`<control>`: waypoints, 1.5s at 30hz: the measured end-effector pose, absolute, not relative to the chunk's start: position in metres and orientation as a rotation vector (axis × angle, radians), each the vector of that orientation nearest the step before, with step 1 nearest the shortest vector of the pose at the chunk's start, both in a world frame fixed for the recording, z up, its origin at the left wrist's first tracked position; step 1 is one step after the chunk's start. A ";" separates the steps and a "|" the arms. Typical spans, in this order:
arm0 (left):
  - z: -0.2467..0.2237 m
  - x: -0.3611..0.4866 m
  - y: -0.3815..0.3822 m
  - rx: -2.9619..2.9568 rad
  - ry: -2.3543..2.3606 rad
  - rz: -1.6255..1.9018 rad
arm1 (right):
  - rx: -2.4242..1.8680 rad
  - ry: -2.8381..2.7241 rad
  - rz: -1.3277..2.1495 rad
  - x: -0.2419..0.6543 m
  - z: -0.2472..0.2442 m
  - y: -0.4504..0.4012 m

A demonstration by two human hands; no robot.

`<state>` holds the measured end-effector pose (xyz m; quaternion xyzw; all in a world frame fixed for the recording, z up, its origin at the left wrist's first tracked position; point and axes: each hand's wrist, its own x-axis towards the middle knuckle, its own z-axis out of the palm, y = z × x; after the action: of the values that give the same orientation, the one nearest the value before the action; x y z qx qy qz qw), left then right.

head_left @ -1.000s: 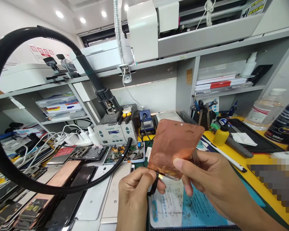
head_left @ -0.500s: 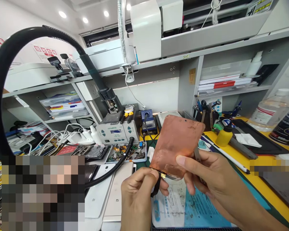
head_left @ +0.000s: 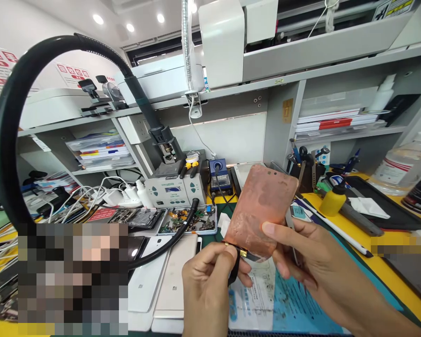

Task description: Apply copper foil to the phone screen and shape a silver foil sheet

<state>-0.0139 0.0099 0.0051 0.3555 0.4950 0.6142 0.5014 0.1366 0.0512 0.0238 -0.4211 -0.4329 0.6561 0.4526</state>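
Observation:
A thin, round-cornered panel [head_left: 259, 206] with a scuffed copper-coloured back, looking like a phone screen, is tilted up above the mat. My right hand [head_left: 312, 252] grips its right side, thumb flat on the copper face and fingers behind. A narrow grey metal strip [head_left: 296, 252], its kind unclear, also lies against those fingers. At the panel's lower left edge, my left hand [head_left: 210, 281] pinches a black flex cable [head_left: 234, 269] between thumb and forefinger. Small gold contacts [head_left: 243, 253] show beside the thumb.
Phones [head_left: 145, 278] lie left of my hands. Behind them are a tray of small parts [head_left: 210, 220] and a hot-air station [head_left: 175, 191] with a thick black hose [head_left: 3, 135]. A yellow bottle [head_left: 333, 201] and a white pen-like stick [head_left: 333, 227] are to the right. A blurred patch hides the lower left.
The whole view has shifted slightly to the right and my hands with it. The panel is tilted a little differently. Both hands keep the same hold.

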 end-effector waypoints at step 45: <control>-0.003 -0.010 0.011 0.852 1.162 1.539 | -0.940 -0.903 1.747 0.134 0.021 0.055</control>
<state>-0.0097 0.0109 -0.0026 0.3515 0.4793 0.6347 0.4938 0.1342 0.0550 0.0207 -0.3824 -0.3673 0.7106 0.4625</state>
